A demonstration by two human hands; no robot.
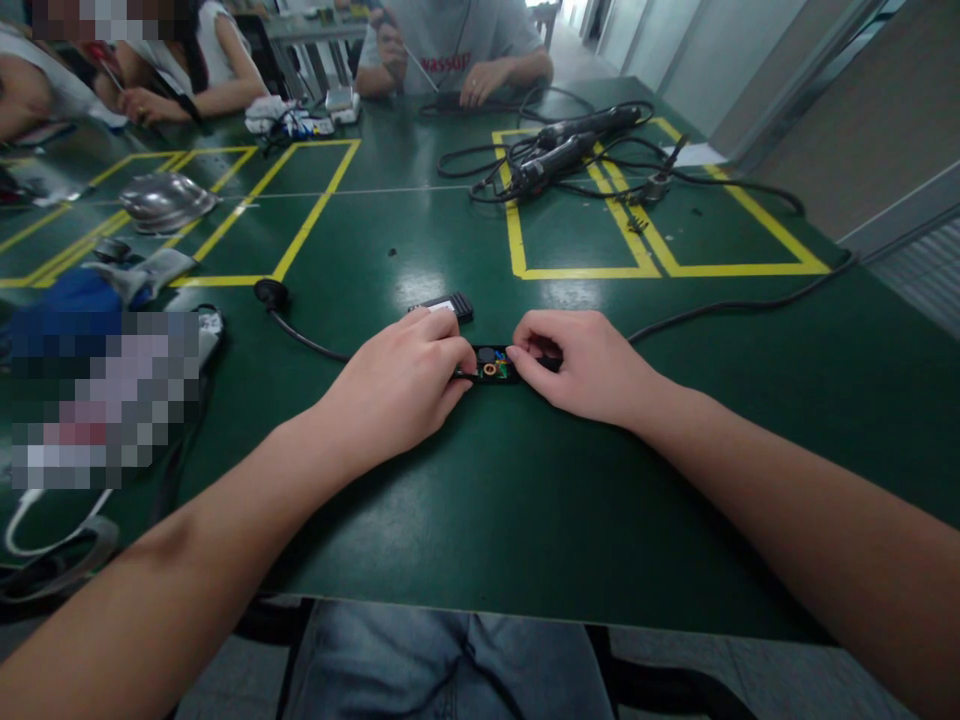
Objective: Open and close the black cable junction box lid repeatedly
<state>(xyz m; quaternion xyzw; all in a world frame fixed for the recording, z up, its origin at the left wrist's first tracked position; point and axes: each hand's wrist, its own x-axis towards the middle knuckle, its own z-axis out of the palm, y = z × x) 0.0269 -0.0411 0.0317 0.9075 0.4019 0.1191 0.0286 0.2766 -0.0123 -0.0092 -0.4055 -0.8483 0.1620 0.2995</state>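
A slim open black housing (516, 378) lies between my hands on the green table, with a circuit board (490, 369) showing a copper coil and small parts. My left hand (405, 380) grips its left end, fingers curled over it. At the other end my right hand (592, 362) is closed, thumb and forefinger pinching by the black cable end where it meets the housing; the exact contact is partly hidden. One black cable (307, 346) runs left to a round plug (271, 293); another cable (705, 312) trails right. Just behind my left hand rests a ribbed black cover (459, 304) with a white label.
Black corded tools (559, 160) and tangled cables lie at the back right among yellow tape lines. A metal bowl-like part (166, 200), a blue cloth item (67, 310) and a blurred-out object (120, 390) are on the left. Across the table, people (457, 50) sit working.
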